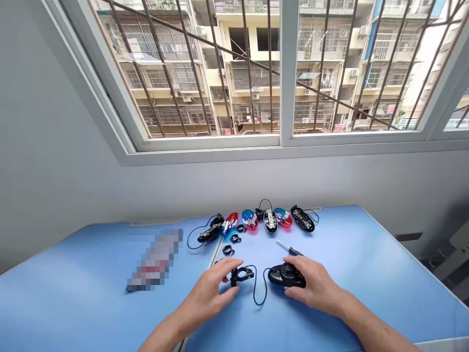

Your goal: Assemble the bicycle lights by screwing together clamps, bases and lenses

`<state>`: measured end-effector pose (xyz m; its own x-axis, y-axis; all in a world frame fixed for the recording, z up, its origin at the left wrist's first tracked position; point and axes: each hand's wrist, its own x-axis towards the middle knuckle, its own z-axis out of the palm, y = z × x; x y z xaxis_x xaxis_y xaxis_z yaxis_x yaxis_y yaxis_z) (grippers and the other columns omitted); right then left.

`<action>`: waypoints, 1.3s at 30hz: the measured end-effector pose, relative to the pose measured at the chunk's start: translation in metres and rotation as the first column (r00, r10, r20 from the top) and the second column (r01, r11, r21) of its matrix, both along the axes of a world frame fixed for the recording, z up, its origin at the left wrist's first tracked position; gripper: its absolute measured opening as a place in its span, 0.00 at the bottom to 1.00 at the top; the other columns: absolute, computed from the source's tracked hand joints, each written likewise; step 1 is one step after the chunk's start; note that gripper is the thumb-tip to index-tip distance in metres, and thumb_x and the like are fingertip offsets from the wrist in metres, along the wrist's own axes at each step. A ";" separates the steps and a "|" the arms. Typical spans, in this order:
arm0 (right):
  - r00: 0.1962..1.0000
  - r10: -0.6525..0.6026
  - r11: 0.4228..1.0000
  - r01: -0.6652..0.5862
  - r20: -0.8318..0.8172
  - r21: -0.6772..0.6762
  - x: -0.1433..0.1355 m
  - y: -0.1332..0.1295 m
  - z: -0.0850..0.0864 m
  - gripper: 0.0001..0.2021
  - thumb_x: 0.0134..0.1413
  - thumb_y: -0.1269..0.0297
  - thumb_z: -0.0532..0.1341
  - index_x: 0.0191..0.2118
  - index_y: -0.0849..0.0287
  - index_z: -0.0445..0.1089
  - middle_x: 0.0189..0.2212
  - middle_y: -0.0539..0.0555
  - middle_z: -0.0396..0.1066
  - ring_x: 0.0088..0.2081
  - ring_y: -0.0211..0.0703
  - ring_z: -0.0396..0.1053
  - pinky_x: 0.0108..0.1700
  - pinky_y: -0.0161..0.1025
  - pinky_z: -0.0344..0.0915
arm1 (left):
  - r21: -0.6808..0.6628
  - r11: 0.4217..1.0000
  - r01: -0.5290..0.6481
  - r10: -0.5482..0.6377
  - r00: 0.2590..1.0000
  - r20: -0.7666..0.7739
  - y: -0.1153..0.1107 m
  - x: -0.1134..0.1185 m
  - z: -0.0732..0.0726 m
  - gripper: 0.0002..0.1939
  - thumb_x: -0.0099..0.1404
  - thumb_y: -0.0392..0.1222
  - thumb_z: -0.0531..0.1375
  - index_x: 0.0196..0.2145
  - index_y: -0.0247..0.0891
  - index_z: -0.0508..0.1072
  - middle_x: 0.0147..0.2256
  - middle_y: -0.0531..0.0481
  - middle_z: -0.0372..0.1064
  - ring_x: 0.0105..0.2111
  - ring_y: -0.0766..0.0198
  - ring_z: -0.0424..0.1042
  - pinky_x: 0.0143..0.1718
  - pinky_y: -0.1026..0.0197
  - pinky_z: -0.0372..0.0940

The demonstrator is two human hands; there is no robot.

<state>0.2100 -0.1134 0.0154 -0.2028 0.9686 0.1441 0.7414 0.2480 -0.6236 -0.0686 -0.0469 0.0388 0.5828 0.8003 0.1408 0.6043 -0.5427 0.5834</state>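
Note:
My left hand (216, 284) has its thumb and fingers around the near end of a black ring clamp (245, 274), whose open loop points to the right. A thin black cord (259, 304) loops across the blue table from the clamp to a black oval device (280, 275), which resembles a bicycle horn. My right hand (311, 283) grips this device at its right end, fingers over the top and thumb along the near side. Just beyond it lies a screwdriver (293, 251) with a black handle, its metal shaft pointing away to the left.
Behind the hands, loose black clamps (228, 250) lie in a line. Red and blue oval shells (250, 219) and black corded devices (303, 218) are spread near the wall. A pixelated item (156, 261) lies on the left of the blue table (91, 278), below a barred window.

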 end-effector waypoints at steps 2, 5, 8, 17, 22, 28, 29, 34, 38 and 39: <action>0.999 -0.036 0.999 0.036 0.006 -0.003 0.006 -0.003 -0.002 0.27 0.46 0.65 0.64 0.55 0.56 0.63 0.50 0.58 0.69 0.51 0.52 0.67 0.50 0.46 0.63 | -0.009 0.999 0.036 -0.036 0.999 0.004 0.006 0.012 -0.003 0.22 0.58 0.35 0.56 0.51 0.45 0.68 0.49 0.48 0.68 0.38 0.60 0.69 0.39 0.60 0.68; 0.997 -0.069 0.997 0.068 0.028 0.028 0.011 -0.005 -0.006 0.29 0.46 0.67 0.64 0.56 0.57 0.61 0.51 0.60 0.68 0.50 0.53 0.66 0.50 0.47 0.64 | -0.010 0.999 0.047 -0.048 0.998 -0.030 0.013 0.025 -0.007 0.22 0.57 0.34 0.56 0.50 0.43 0.68 0.46 0.48 0.68 0.36 0.61 0.69 0.37 0.61 0.67; 0.997 -0.057 0.997 0.054 0.043 0.062 0.012 -0.005 -0.009 0.28 0.47 0.68 0.63 0.56 0.58 0.61 0.50 0.60 0.68 0.49 0.53 0.66 0.48 0.48 0.64 | 0.012 0.999 0.047 -0.045 0.994 -0.100 0.016 0.035 -0.007 0.21 0.55 0.35 0.58 0.49 0.41 0.69 0.43 0.47 0.67 0.36 0.60 0.68 0.37 0.60 0.65; 0.999 -0.030 0.998 0.028 0.032 0.052 0.011 -0.006 -0.007 0.29 0.46 0.69 0.63 0.56 0.58 0.59 0.50 0.59 0.67 0.50 0.51 0.65 0.48 0.47 0.64 | -0.003 0.996 0.089 -0.087 0.961 -0.263 0.018 0.047 0.007 0.25 0.53 0.38 0.59 0.50 0.36 0.68 0.44 0.44 0.65 0.43 0.54 0.66 0.44 0.55 0.64; 0.999 -0.009 0.999 0.008 0.032 0.035 0.012 -0.008 -0.004 0.34 0.43 0.70 0.64 0.59 0.56 0.57 0.54 0.58 0.64 0.53 0.51 0.62 0.52 0.47 0.62 | 0.081 0.976 0.201 -0.173 0.948 -0.267 0.024 0.048 0.003 0.28 0.53 0.33 0.56 0.53 0.38 0.66 0.46 0.43 0.67 0.46 0.51 0.66 0.47 0.52 0.64; 0.999 -0.003 1.000 0.003 0.032 0.011 0.016 -0.007 -0.002 0.35 0.43 0.71 0.65 0.59 0.56 0.56 0.52 0.58 0.66 0.51 0.51 0.63 0.51 0.47 0.63 | 0.231 0.936 0.264 -0.233 0.960 -0.155 0.028 0.041 -0.018 0.29 0.54 0.29 0.53 0.54 0.39 0.65 0.49 0.44 0.68 0.48 0.53 0.67 0.50 0.51 0.64; 1.000 -0.010 1.000 0.009 0.029 0.005 0.016 -0.007 -0.002 0.35 0.43 0.71 0.65 0.59 0.57 0.56 0.51 0.58 0.66 0.50 0.51 0.64 0.50 0.47 0.63 | 0.260 0.931 0.255 -0.230 0.965 -0.123 0.029 0.038 -0.022 0.29 0.54 0.30 0.53 0.55 0.40 0.63 0.51 0.44 0.66 0.50 0.52 0.66 0.52 0.51 0.63; 1.000 0.014 1.000 -0.013 -0.017 0.025 0.013 -0.004 -0.005 0.37 0.41 0.73 0.66 0.59 0.56 0.55 0.51 0.57 0.68 0.49 0.50 0.65 0.49 0.46 0.64 | 0.339 0.921 0.192 -0.205 0.979 0.003 0.034 0.025 -0.033 0.23 0.62 0.38 0.54 0.56 0.45 0.62 0.54 0.45 0.63 0.54 0.51 0.63 0.54 0.52 0.62; 0.997 0.057 0.994 -0.052 -0.052 0.096 0.010 0.000 -0.013 0.36 0.40 0.75 0.66 0.58 0.55 0.56 0.50 0.56 0.68 0.49 0.49 0.65 0.50 0.45 0.64 | 0.377 0.896 0.235 -0.256 0.967 0.005 0.032 0.027 -0.034 0.24 0.60 0.37 0.56 0.55 0.45 0.62 0.54 0.45 0.64 0.54 0.51 0.64 0.54 0.51 0.63; 0.996 0.066 0.992 -0.059 -0.059 0.113 0.009 0.001 -0.015 0.35 0.40 0.75 0.66 0.57 0.55 0.56 0.50 0.57 0.68 0.50 0.49 0.65 0.50 0.45 0.64 | 0.388 0.888 0.246 -0.269 0.963 0.006 0.030 0.029 -0.034 0.25 0.59 0.36 0.56 0.55 0.45 0.62 0.54 0.44 0.64 0.54 0.51 0.64 0.54 0.50 0.63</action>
<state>0.2189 -0.1129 0.0006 -0.2496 0.9315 0.2645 0.6827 0.3630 -0.6342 -0.0396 -0.0168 0.0048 0.7425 0.5020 0.4435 0.3850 -0.8616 0.3307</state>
